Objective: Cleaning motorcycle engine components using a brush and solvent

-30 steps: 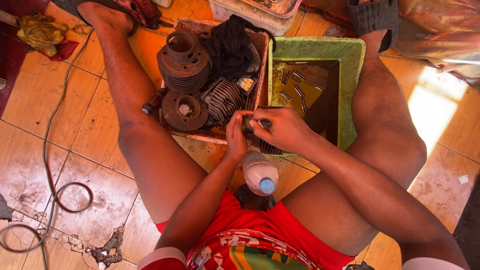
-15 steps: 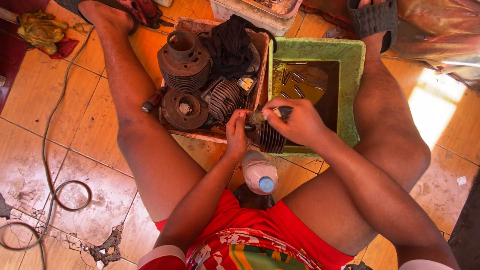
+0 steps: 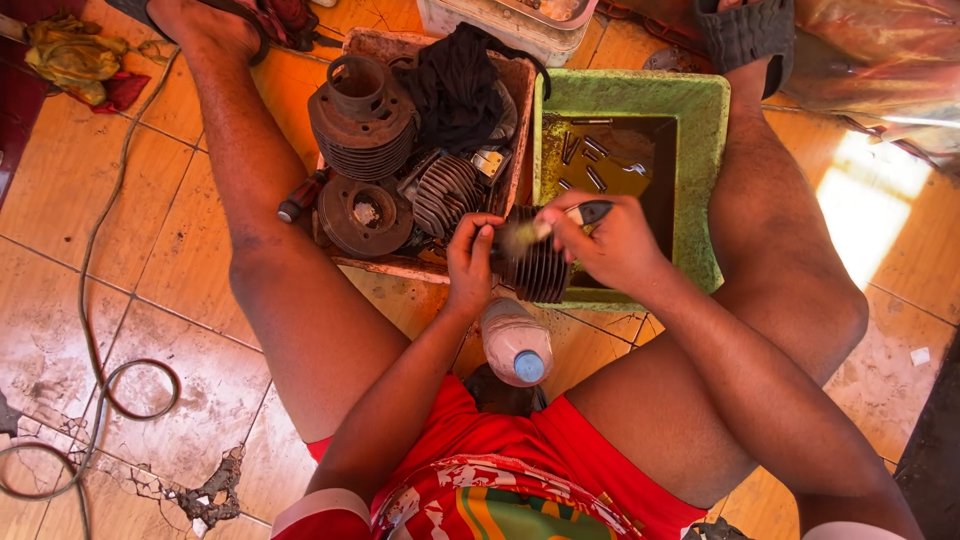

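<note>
A seated person's left hand [image 3: 470,262] grips a finned engine cylinder [image 3: 535,268] at the near rim of a green tub [image 3: 706,150], while the right hand [image 3: 605,240] is closed around a brush [image 3: 545,228] touching its fins. Three more finned parts fill the crate [image 3: 520,90] alongside; one capped bottle [image 3: 516,342] stands between the knees.
</note>
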